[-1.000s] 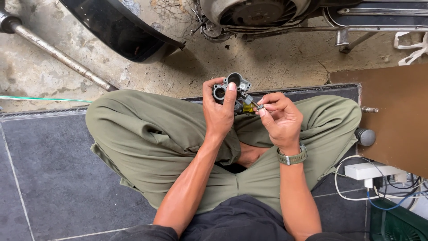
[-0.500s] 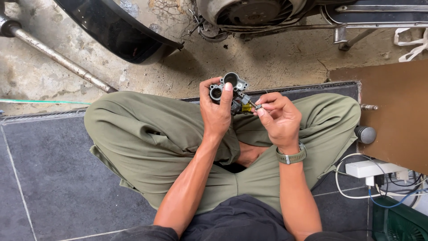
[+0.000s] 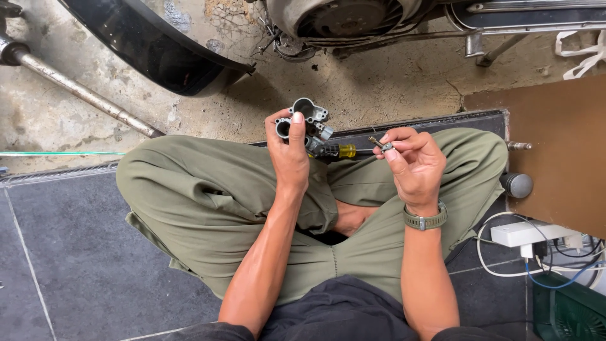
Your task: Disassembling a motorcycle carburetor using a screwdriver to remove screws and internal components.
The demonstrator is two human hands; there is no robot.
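Note:
I sit cross-legged in olive trousers. My left hand [image 3: 290, 151] grips a small grey metal carburettor body [image 3: 308, 117], held upright above my knees with the thumb on its top. My right hand [image 3: 413, 164], with a watch on the wrist, pinches a small metal screw-like part [image 3: 379, 144] between thumb and fingers, a short way right of the carburettor. A screwdriver with a yellow and black handle [image 3: 341, 151] lies on the mat between the two hands.
A motorcycle engine and frame [image 3: 353, 19] stand ahead on the concrete, with a black fender [image 3: 158, 50] and a metal pipe [image 3: 82, 95] to the left. A brown board [image 3: 555, 151], a white power strip with cables [image 3: 524, 233] and a green crate [image 3: 568, 309] sit on the right.
My right hand has pulled away to the right from the carburettor with the small part in its fingers. The screwdriver now shows between the hands. The left hand stays put.

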